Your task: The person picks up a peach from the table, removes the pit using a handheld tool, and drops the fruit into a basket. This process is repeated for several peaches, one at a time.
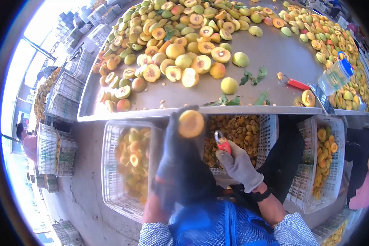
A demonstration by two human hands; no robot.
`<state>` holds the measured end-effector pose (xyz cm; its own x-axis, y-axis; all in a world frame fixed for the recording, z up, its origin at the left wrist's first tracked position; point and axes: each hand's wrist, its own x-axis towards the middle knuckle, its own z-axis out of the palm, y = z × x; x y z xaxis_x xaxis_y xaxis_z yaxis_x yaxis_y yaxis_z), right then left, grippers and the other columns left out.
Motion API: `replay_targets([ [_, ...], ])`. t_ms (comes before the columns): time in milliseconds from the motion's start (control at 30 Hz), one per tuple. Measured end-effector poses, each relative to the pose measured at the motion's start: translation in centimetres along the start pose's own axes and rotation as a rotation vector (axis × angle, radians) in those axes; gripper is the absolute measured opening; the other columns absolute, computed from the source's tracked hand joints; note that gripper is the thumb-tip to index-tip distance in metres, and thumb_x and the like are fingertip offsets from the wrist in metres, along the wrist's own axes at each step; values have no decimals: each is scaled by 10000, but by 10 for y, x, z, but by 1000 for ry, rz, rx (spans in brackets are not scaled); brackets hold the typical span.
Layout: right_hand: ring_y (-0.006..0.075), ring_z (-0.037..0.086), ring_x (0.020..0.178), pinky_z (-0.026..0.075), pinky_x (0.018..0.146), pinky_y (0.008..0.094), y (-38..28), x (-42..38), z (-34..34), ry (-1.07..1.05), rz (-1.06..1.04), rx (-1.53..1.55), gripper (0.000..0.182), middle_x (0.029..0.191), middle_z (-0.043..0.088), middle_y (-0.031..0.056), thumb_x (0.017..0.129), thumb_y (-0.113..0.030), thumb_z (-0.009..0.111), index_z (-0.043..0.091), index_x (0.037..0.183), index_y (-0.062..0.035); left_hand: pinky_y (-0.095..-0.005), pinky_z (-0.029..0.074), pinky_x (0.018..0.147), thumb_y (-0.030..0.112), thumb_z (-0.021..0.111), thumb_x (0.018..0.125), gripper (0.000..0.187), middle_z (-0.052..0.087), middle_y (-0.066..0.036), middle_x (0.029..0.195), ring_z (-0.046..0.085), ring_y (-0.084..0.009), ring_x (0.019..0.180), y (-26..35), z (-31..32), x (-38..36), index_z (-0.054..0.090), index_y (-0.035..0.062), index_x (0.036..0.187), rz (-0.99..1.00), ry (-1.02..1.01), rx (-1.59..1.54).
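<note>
My left hand [173,137], in a dark glove smeared by motion, holds a peach half [191,124] at the table's front edge, its orange cut face towards me. In my right hand [238,164], covered by a grey glove, is a red-handled pitting tool [224,146] whose metal loop points up, apart from the peach half. Below both hands stands a crate of peach pits and scraps [233,125]. Whole and halved peaches [174,61] are heaped on the metal table [274,53] ahead, several with their pits showing.
A white crate of peach halves [110,164] stands at my left, another [340,164] at my right. On the table lie a second red-handled tool [295,83], leaves [254,77] and a blue-lidded bottle [334,78]. Stacked crates [65,94] and a person [28,143] are farther left.
</note>
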<state>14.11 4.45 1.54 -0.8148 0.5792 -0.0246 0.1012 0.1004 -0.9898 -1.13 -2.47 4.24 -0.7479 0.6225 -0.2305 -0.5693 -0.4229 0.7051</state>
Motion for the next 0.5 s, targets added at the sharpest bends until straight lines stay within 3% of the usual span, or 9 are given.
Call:
replay_targets([
  [33,184,532,638,451,612,339,-4,2,-3,-39,25,-48,312,700,543,96,950,-321,569,563,978,-10,-324,486,882,475,470,965,538,627,-99,1001,600,-200,946,-12,-7,1,538,-18,1170,21,-52,70],
  [100,184,528,633,449,608,338,-7,5,-2,-12,36,-52,300,701,546,97,950,-309,569,565,984,-11,-323,496,835,473,441,977,518,634,-100,1000,611,-184,912,-33,-20,4,546,0,1160,-14,-173,140],
  [200,180,521,631,445,608,330,5,7,0,50,-44,-107,280,705,554,99,952,-282,570,569,998,-6,-290,474,839,499,396,992,528,625,-81,997,591,-165,910,-45,-22,9,580,15,1099,162,-302,593],
  [300,168,512,635,443,610,322,8,7,-1,73,-93,-84,285,705,555,98,955,-278,563,574,1001,3,-261,455,835,439,420,998,471,620,-66,980,566,-129,909,-41,-11,0,584,7,1093,178,-280,615],
  [333,180,519,637,446,615,327,6,6,-2,45,-20,-48,287,707,562,108,957,-278,557,577,1003,4,-261,455,835,439,420,998,471,620,-66,980,566,-129,909,-43,-13,1,584,7,1093,178,-278,615],
  [400,192,525,639,449,620,332,9,3,-2,20,58,-11,288,709,570,117,960,-278,552,581,1005,5,-256,436,833,242,497,968,281,608,-47,1003,539,-102,922,-46,-16,3,587,2,1085,245,-299,724],
  [467,284,590,675,467,643,360,16,3,0,-25,57,-44,292,735,602,156,959,-278,545,584,1007,7,-249,442,791,225,494,974,265,618,-39,957,543,-94,867,-50,-12,3,615,1,1045,237,-260,694],
  [500,284,590,675,467,643,360,16,2,1,-23,59,-43,292,735,602,156,959,-278,545,584,1007,7,-244,442,760,226,488,979,266,620,-30,910,544,-89,831,-52,-11,3,628,3,1019,212,-209,664],
])
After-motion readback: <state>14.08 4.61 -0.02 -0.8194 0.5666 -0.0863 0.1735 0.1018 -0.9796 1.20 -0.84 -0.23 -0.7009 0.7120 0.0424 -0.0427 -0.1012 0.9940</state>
